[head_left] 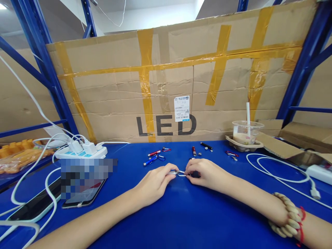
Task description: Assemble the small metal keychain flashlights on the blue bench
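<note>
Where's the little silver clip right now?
In the head view, the silver clip is near the middle, between the fingertips of the left hand and the right hand, over the blue table.

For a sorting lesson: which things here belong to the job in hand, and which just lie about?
Job: silver piece in left hand, metal loop in right hand; probably blue tube, black tube.
Lying about, seemingly: power strip, cup, phones.
</note>
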Tool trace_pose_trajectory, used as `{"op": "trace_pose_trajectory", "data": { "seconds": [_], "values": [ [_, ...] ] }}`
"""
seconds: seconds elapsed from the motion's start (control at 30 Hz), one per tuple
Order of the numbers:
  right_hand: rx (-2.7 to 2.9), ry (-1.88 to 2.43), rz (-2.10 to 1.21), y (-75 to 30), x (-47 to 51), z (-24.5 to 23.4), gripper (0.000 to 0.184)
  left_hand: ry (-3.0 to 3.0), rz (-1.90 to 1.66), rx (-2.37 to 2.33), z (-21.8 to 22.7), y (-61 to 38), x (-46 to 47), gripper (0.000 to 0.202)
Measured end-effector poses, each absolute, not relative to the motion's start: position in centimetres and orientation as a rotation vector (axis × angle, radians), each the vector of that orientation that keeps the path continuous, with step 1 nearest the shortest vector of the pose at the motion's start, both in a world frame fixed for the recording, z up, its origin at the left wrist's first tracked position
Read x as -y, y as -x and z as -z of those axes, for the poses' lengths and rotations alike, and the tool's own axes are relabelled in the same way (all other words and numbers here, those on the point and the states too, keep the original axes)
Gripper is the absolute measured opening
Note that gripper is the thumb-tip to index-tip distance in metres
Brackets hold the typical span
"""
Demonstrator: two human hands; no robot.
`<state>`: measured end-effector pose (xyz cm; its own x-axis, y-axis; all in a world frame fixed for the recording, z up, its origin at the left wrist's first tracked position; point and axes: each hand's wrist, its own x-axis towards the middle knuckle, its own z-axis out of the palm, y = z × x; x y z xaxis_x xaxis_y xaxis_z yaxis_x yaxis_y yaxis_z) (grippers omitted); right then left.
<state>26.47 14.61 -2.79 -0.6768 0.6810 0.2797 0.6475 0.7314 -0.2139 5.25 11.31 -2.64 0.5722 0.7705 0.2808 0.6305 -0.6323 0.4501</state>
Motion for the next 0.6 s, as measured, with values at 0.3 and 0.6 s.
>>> {"op": "trace_pose_trajectory", "data": {
  "seconds": [0.3, 0.6],
  "values": [
    [2.476, 1.146, -0.225, -26.32, -14.69, 3.06, 0.016, -2.506, -0.663, -1.165, 2.66, -5.3, -11.2, 0.024],
    [2.441, 1.142, -0.235, -26.0, -14.33, 2.96, 0.013, -2.515, -0.669, -1.148, 2.54, -5.25, -11.07, 0.022]
  ]
}}
